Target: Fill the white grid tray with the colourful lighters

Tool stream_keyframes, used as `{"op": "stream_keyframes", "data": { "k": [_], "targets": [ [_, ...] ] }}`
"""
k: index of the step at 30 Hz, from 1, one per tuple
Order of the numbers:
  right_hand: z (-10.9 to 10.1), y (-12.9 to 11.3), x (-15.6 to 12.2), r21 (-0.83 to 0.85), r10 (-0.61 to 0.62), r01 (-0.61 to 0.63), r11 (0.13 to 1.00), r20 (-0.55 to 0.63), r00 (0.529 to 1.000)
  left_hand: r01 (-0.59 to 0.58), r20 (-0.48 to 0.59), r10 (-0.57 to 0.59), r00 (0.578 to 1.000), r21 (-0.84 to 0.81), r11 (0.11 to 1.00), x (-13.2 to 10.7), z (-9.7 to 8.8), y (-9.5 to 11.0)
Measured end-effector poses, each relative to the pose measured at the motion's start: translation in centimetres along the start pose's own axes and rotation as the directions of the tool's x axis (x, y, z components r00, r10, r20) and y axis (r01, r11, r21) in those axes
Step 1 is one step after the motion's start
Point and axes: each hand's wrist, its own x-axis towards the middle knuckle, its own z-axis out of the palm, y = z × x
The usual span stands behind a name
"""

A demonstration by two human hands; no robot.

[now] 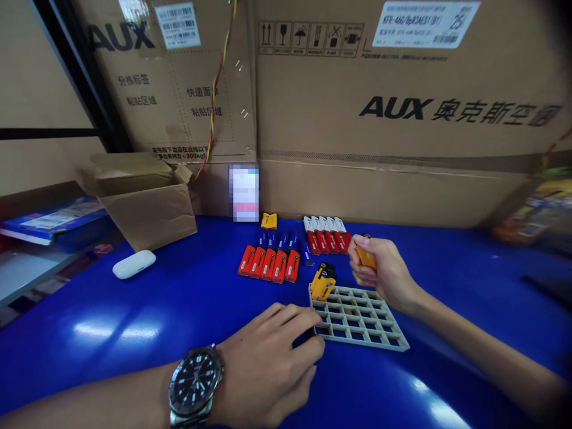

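Observation:
A pale grid tray (366, 341) with square cells lies on the blue table. My left hand (272, 363), wearing a wristwatch, is closed at the tray's left edge, fingertips on its rim. Yellow lighters (323, 282) with black tops stand in the tray's far left cells, leaning a little. My right hand (379, 268) is raised above the tray's far right side, its fingers wrapped round a yellow-orange lighter (366, 256). Behind the tray lie a row of orange-red lighters (269, 264), blue ones (282, 241), darker red ones (329, 241) and white ones (325, 224).
More yellow lighters (269, 221) lie at the back, near a blurred upright screen (243, 193). An open cardboard box (152, 208) and a white rounded case (134, 264) are on the left. Large cartons (313, 119) wall off the table's back edge. A plastic bag (536, 208) sits far right.

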Motion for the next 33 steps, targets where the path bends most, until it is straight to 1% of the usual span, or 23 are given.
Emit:
{"op": "stream_keyframes", "data": {
  "k": [4, 8, 11, 15, 19, 24, 26, 29, 31, 33],
  "targets": [
    [-0.1, 0.1, -0.1, -0.04, -0.033, 0.03, 0.999, -0.052, 0.998, 0.015, 0.024, -0.015, 1.0, -0.003, 1.0, 0.0, 0.1, 0.1],
    [0.1, 0.2, -0.1, -0.09, -0.055, 0.045, 0.995, -0.111, 0.992, 0.013, 0.021, -0.013, 1.0, -0.006, 1.0, 0.1, 0.1, 0.2],
    [0.3, 0.4, -0.2, -0.056, -0.066, 0.057, 0.997, -0.167, 0.984, 0.015, 0.023, -0.015, 1.0, -0.006, 1.0, 0.2, 0.1, 0.1],
    [0.8, 0.3, -0.4, 0.022, -0.022, 0.028, 0.999, -0.258, 0.966, 0.012, 0.03, -0.012, 0.999, -0.005, 1.0, 0.2, 0.1, 0.0],
    [1.3, 0.1, -0.5, 0.023, 0.002, 0.006, 1.0, -0.326, 0.945, 0.015, 0.029, -0.014, 0.999, -0.009, 1.0, 0.2, 0.1, -0.1],
    [1.0, 0.8, -0.3, -0.075, -0.014, -0.012, 0.997, -0.333, 0.943, 0.011, 0.029, -0.011, 1.0, -0.017, 1.0, 0.3, 0.0, 0.0],
    [0.8, 1.0, -0.3, -0.087, -0.026, 0.0, 0.996, -0.302, 0.953, 0.006, 0.023, -0.006, 1.0, -0.017, 1.0, 0.3, 0.0, 0.0],
    [0.7, 1.0, -0.2, -0.058, -0.027, 0.013, 0.998, -0.233, 0.972, 0.006, 0.014, -0.006, 1.0, -0.013, 1.0, 0.3, 0.0, 0.0],
    [0.7, 1.0, -0.2, -0.056, -0.014, 0.0, 0.998, -0.251, 0.968, 0.006, 0.017, -0.006, 1.0, -0.01, 1.0, 0.3, 0.0, 0.0],
    [0.7, 1.1, -0.2, -0.077, -0.012, -0.013, 0.997, -0.312, 0.95, 0.007, 0.02, -0.006, 1.0, -0.009, 1.0, 0.3, 0.0, 0.0]
  ]
}}
